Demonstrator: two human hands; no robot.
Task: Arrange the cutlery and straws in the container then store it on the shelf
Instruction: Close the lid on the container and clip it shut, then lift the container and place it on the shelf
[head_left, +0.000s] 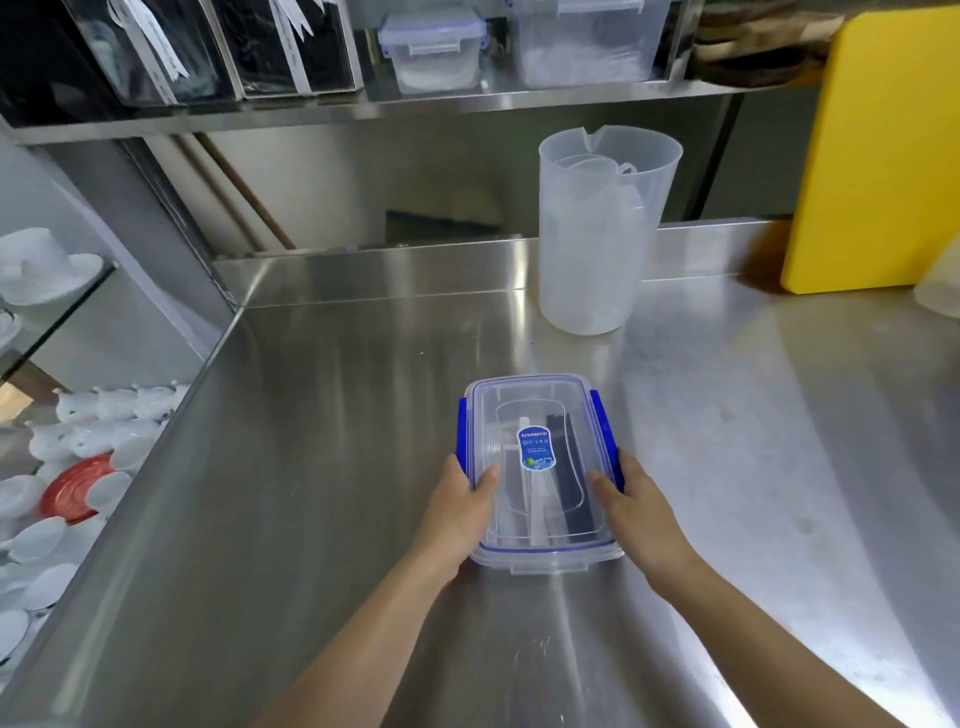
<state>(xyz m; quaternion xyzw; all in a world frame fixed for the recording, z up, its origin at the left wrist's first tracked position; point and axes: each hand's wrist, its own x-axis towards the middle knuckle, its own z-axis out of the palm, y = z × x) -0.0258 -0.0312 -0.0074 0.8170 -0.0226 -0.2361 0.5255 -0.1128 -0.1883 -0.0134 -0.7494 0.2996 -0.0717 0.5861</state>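
Your left hand (460, 506) and right hand (636, 506) are both clamped on the sides of the box (540, 467), thumbs on the lid, and it looks like it's sitting on the counter (322, 441). Lid's on, and you can see dark and white bits inside. Past your right hand stands a jug (602, 228), and a yellow board (878, 150) further right. The shelf (363, 111) above holds bins (166, 47) and a tub (431, 49).
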